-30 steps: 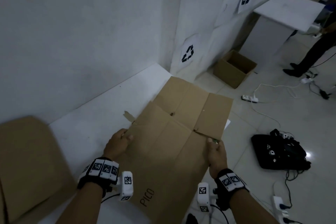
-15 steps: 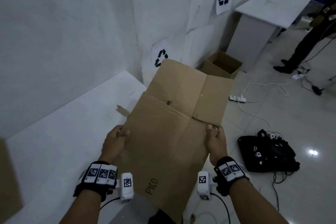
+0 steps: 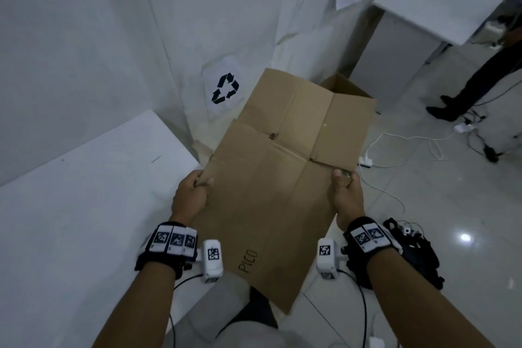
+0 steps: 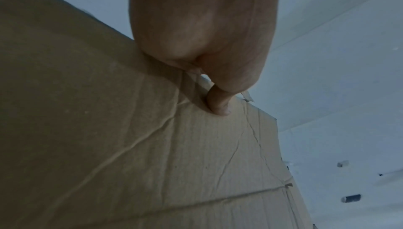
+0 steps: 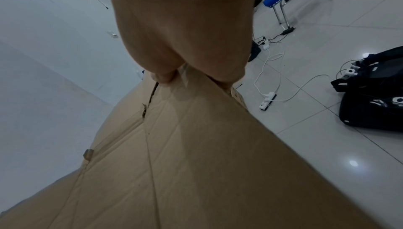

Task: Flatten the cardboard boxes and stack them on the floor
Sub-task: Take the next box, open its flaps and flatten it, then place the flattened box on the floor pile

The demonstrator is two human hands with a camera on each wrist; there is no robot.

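Note:
A flattened brown cardboard box point(image 3: 282, 178) marked "PICO" hangs in the air between my hands, past the white table's corner and over the floor. My left hand point(image 3: 195, 191) grips its left edge, thumb on top; in the left wrist view a fingertip point(image 4: 218, 106) presses the cardboard's point(image 4: 130, 146) underside. My right hand point(image 3: 343, 192) grips the right edge near a flap slit; the right wrist view shows the fingers point(image 5: 163, 77) pinching the cardboard point(image 5: 185, 163). An open, unflattened box point(image 3: 346, 86) stands on the floor behind it, mostly hidden.
A white table point(image 3: 84, 220) lies at my left. White walls carry recycling signs point(image 3: 226, 87). A white cabinet point(image 3: 423, 22) stands at the back right. A black bag point(image 3: 418, 251), a power strip point(image 3: 365, 161) and cables lie on the tiled floor. A person's legs point(image 3: 474, 85) stand far right.
The flattened box has been lifted off the table and swung right, out over the floor. Both hands keep their grip. The other cardboard at the far left has left the view.

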